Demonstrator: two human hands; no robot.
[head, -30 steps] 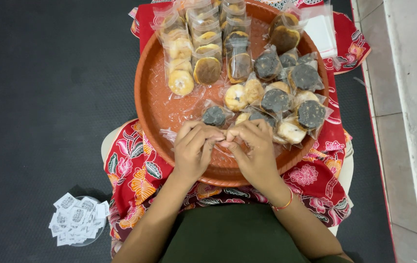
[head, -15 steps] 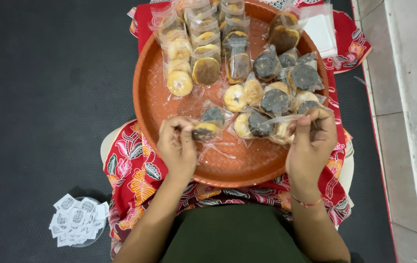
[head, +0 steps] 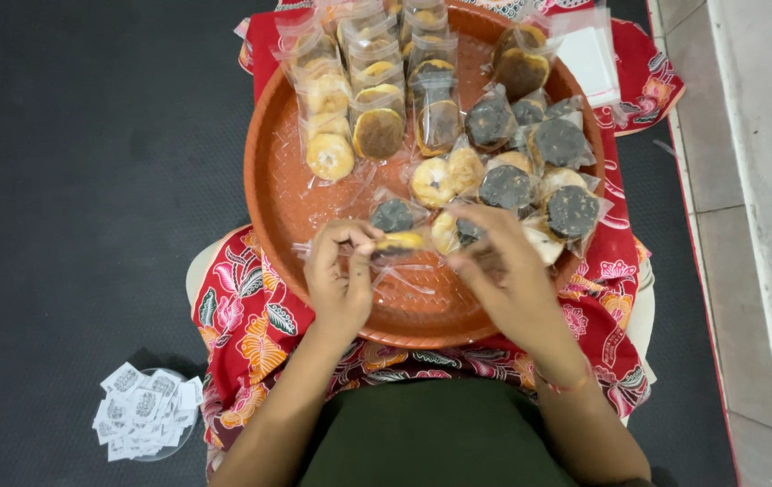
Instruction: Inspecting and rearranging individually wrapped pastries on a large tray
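Over a dark, finely textured floor mat (head: pixel 88 162), a round orange-brown tray (head: pixel 278 180) is resting on a red floral cloth (head: pixel 251 325) that is covering a low pale surface, whose edges are peeking out at both sides. Along the right, a strip of grey tiled floor (head: pixel 764 180) is running past the mat.

Both hands are working just above the near part of the tray. The left hand (head: pixel 341 284) is pinching a small clear plastic packet with a yellow-brown cookie (head: pixel 399 242) between thumb and fingers, holding it close over the tray's ribbed bottom. The right hand (head: pixel 507 271) is curling its fingers at the other end of the same packet, though whether it is actually gripping the plastic cannot be told, since the fingertips are turned away from the camera.

Beyond the hands, more wrapped cookies are lying in the tray: stacks of pale and brown ones (head: pixel 350 99) at the far left, dark ones (head: pixel 530 153) clustered at the right. A flat bundle of clear bags (head: pixel 589 54) is leaning on the far right rim.

Down at the left on the mat, a pile of small white printed sachets (head: pixel 147 410) is sitting in a shallow clear dish.
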